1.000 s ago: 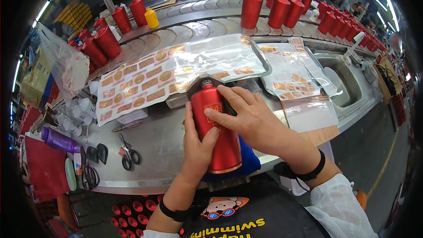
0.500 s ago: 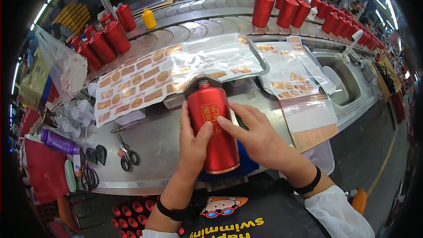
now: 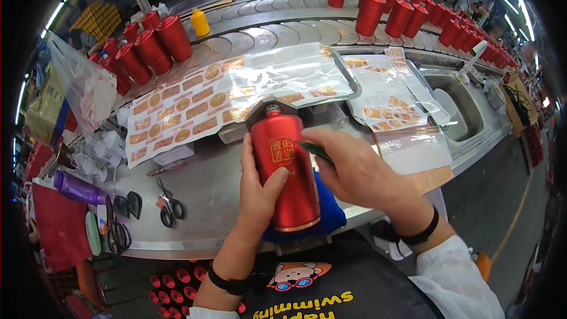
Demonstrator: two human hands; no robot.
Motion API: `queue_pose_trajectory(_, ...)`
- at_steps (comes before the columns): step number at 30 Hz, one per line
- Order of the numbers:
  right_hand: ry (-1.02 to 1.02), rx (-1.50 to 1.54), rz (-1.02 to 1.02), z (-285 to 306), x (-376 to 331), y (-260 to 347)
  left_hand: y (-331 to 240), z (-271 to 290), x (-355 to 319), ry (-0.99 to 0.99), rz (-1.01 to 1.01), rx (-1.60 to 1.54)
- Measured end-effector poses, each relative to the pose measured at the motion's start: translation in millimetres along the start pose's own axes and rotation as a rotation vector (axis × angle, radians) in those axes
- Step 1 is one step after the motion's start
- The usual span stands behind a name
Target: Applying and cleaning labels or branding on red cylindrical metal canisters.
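A red bottle (image 3: 288,186) with a gold label (image 3: 282,149) lies neck-away at the front of the metal bench, over a blue cloth (image 3: 332,215). My left hand (image 3: 258,186) wraps its left side, thumb on the front. In my closed right hand (image 3: 360,168) is a thin dark green flat piece, like a scraper (image 3: 315,150); its tip is at the label's right edge. Most of that piece is hidden by my fingers. Beyond the bottle's neck spreads a sheet of gold stickers (image 3: 183,103).
Scissors (image 3: 171,210), two dark green scrapers (image 3: 128,205) and a purple bottle (image 3: 80,188) lie on the left. More sticker sheets (image 3: 384,94) and a sink (image 3: 463,109) are on the right. Behind runs a curved conveyor (image 3: 260,38) carrying red bottles (image 3: 371,15) and a yellow bottle (image 3: 200,23).
My right fingers have lifted off the label and closed, bringing the green scraper to its right edge. My left hand keeps its hold. Red bottles on the conveyor have shifted right.
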State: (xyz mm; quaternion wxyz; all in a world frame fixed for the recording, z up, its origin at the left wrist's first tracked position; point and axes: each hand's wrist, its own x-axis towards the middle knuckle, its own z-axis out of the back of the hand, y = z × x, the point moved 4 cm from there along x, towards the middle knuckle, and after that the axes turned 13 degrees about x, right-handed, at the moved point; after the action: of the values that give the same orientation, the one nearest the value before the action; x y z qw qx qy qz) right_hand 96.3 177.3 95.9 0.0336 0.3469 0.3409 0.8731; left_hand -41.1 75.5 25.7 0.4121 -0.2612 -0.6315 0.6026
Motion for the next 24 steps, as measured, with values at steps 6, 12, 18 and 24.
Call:
queue_pose_trajectory(6,0.497,-0.131,-0.162,-5,89,-3,0,7,-13,0.028,-0.006,0.05)
queue_pose_trajectory(12,0.604,-0.222,0.416,-18,47,34,-14,14,-65,0.23,-0.319,0.754)
queue_pose_trajectory(18,0.077,-0.272,0.144,5,54,-17,-2,11,-68,0.117,-0.29,0.911)
queue_pose_trajectory(24,-0.051,-0.27,0.206,4,71,4,-6,12,-71,0.059,-0.381,1.024)
